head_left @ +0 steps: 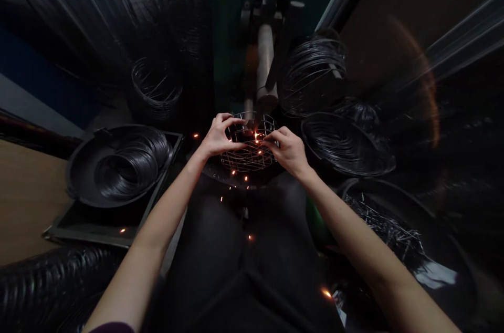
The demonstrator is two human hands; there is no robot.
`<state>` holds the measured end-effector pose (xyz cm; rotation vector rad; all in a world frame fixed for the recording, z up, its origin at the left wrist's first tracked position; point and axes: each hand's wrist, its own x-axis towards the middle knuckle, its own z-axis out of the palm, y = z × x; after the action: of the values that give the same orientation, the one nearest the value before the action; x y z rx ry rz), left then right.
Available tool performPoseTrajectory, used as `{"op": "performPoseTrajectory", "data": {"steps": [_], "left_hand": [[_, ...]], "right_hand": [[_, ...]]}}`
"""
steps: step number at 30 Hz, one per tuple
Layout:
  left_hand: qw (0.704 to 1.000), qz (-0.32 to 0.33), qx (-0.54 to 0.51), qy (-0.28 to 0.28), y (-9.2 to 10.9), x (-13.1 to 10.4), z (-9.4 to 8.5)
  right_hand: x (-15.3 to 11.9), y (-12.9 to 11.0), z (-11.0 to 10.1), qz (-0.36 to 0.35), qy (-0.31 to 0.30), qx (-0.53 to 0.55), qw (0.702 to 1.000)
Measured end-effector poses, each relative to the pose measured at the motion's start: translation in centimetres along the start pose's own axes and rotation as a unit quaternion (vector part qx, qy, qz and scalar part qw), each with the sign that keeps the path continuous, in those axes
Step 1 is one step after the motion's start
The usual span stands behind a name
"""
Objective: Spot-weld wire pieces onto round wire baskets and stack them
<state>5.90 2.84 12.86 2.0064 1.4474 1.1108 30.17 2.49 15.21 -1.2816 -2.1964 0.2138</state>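
A round wire basket (248, 157) is at the centre, below the metal arm (266, 68) of a machine. Bright sparks fly from a glowing spot on its wires and fall toward my lap. My left hand (221, 136) grips the basket's left side, thumb and fingers spread around the wires. On the right, my right hand (289, 150) pinches at the wires close to the glowing spot; whether a separate small piece is between its fingertips is too small to tell.
Wire rings fill a black basin (84, 180) at left, on a metal-edged stand (94, 238). At right are a basin of wire rings (334, 141), a wire bundle (315, 73) and a large basin (437, 228) with short wire pieces. More rings (155, 86) stand behind left.
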Motion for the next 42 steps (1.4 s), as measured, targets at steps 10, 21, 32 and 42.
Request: {"op": "performPoseTrajectory", "data": {"steps": [10, 21, 32, 42], "left_hand": [[1.0, 0.019, -0.007, -0.001, -1.2, 2.4, -0.7], [0.948, -0.145, -0.284, 0.019, -9.2, -3.8, 2.6], [0.968, -0.038, -0.215, 0.123, -6.0, -6.1, 1.4], [0.993, 0.061, 0.097, 0.032, 1.7, -6.5, -2.1]], "right_hand": [[1.2, -0.3, -1.1, 0.152, 0.05, 0.104, 0.982], [-16.3, 3.7, -0.4, 0.169, -0.213, 0.066, 0.96], [-15.4, 3.2, -3.4, 0.264, -0.185, 0.27, 0.907], [-1.6, -6.0, -3.5, 0.186, -0.297, 0.308, 0.884]]}}
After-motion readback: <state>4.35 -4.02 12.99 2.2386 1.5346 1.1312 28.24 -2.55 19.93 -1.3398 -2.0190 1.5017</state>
